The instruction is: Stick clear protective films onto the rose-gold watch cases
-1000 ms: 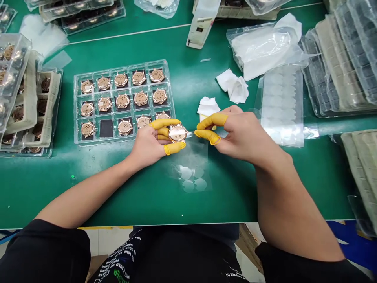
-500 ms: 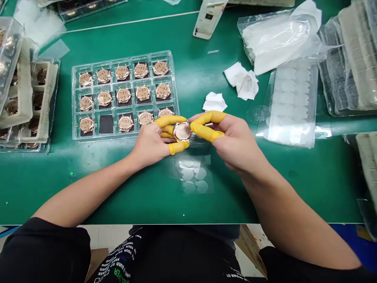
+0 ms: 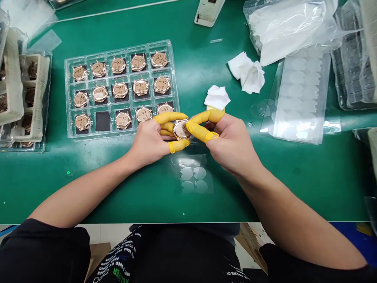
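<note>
A rose-gold watch case point(image 3: 180, 130) is gripped at its edges between the yellow-covered thumb and fingers of my left hand point(image 3: 147, 143), its round back turned up. My right hand point(image 3: 231, 139), also in yellow finger cots, is closed in a pinch at the case's right edge. Its thumb overlaps the back; whether a thin film is between the fingers is hidden. Behind my left hand lies a clear compartment tray point(image 3: 67, 98) of similar watch cases on black pads; one front compartment shows only its bare pad point(image 3: 103, 121). Below the hands lies a clear sheet with round film stickers point(image 3: 193, 173).
Crumpled white wipes point(image 3: 249, 74) and a smaller one point(image 3: 217, 97) lie beyond my right hand. Farther right are a larger sticker sheet point(image 3: 300, 98), a bag of white wipes point(image 3: 290, 27) and stacked trays point(image 3: 353, 59). Filled trays point(image 3: 38, 90) are stacked at left.
My right thumb and fingers have moved slightly left, onto the edge of the watch case. The left hand keeps its hold. The view has shifted a little.
</note>
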`<state>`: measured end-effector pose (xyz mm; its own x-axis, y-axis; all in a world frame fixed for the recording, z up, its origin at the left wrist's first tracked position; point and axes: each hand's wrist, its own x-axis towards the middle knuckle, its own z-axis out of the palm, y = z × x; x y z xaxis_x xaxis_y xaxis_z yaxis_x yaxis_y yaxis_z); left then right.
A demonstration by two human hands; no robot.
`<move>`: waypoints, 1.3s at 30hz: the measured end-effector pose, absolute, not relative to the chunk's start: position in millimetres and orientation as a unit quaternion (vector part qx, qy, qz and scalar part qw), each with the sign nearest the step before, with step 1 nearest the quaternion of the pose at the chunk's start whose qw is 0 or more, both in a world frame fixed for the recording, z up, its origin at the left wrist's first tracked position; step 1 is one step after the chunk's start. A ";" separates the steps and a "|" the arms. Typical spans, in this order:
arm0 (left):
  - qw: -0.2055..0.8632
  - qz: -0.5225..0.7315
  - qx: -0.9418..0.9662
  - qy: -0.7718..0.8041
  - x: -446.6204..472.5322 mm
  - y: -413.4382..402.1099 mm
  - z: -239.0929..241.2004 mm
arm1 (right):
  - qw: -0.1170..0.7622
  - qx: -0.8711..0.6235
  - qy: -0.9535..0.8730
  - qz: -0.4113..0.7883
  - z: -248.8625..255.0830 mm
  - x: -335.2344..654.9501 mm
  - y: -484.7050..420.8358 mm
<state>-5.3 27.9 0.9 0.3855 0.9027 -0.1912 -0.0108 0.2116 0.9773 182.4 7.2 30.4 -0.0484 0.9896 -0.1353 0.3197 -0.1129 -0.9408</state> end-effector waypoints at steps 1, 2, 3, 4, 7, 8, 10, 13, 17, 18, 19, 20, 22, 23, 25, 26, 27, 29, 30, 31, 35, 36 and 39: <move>0.649 0.351 0.521 0.430 -5.2 28.0 1.2 | 0.364 -0.588 -0.559 0.458 30.0 182.1 6.9; 0.648 0.351 0.521 0.430 -5.1 28.2 1.4 | 0.365 -0.589 -0.559 0.455 29.7 181.7 6.6; 0.648 0.350 0.521 0.431 -4.9 28.2 1.6 | 0.365 -0.591 -0.558 0.454 29.7 181.4 6.4; 0.648 0.350 0.521 0.431 -4.8 28.3 1.6 | 0.364 -0.592 -0.557 0.454 29.8 181.2 6.1; 0.646 0.351 0.523 0.430 -4.5 28.1 1.7 | 0.362 -0.599 -0.554 0.451 30.0 181.0 5.4; 0.645 0.353 0.524 0.430 -4.5 27.9 1.9 | 0.364 -0.599 -0.553 0.451 29.8 181.1 5.1; 0.642 0.357 0.524 0.430 -4.3 27.6 2.6 | 0.372 -0.592 -0.552 0.455 29.1 181.2 4.5; 0.639 0.358 0.522 0.437 -4.0 27.3 4.1 | 0.380 -0.582 -0.548 0.466 27.9 180.6 3.6; 0.637 0.354 0.525 0.439 -3.9 27.3 4.7 | 0.380 -0.591 -0.548 0.454 28.0 177.7 2.6; 0.637 0.356 0.526 0.438 -3.9 27.3 4.5 | 0.382 -0.594 -0.546 0.451 28.3 176.9 2.5; 0.637 0.357 0.526 0.437 -3.8 27.3 4.2 | 0.383 -0.596 -0.545 0.449 28.5 176.1 2.3; 0.636 0.358 0.526 0.436 -3.7 27.3 3.8 | 0.383 -0.599 -0.543 0.447 28.7 175.5 2.2; 0.637 0.358 0.527 0.435 -3.5 27.3 3.1 | 0.383 -0.603 -0.542 0.441 28.7 174.7 2.0; 0.637 0.358 0.528 0.434 -3.4 27.2 2.9 | 0.383 -0.606 -0.543 0.437 28.6 174.6 1.9; 0.637 0.359 0.528 0.433 -3.2 27.1 2.6 | 0.380 -0.608 -0.546 0.434 28.3 174.5 1.8; 0.637 0.360 0.527 0.433 -3.2 27.0 2.7 | 0.380 -0.608 -0.546 0.433 28.2 174.6 1.8; 0.637 0.360 0.526 0.433 -3.1 26.9 2.7 | 0.379 -0.609 -0.546 0.434 28.0 174.8 1.8; 0.637 0.360 0.524 0.435 -3.1 26.7 3.1 | 0.377 -0.610 -0.547 0.433 27.7 175.1 1.8; 0.637 0.361 0.524 0.435 -3.1 26.6 3.3 | 0.378 -0.609 -0.548 0.430 27.5 175.3 1.8; 0.637 0.362 0.524 0.435 -3.1 26.6 3.5 | 0.379 -0.609 -0.550 0.428 27.1 175.4 1.7; 0.636 0.361 0.526 0.435 -3.3 26.8 4.2 | 0.383 -0.605 -0.552 0.427 25.0 176.2 1.1; 0.635 0.360 0.526 0.436 -3.3 26.9 4.2 | 0.384 -0.604 -0.551 0.429 24.5 176.3 0.9; 0.633 0.358 0.529 0.438 -3.5 27.1 3.8 | 0.386 -0.604 -0.550 0.429 23.5 176.6 0.5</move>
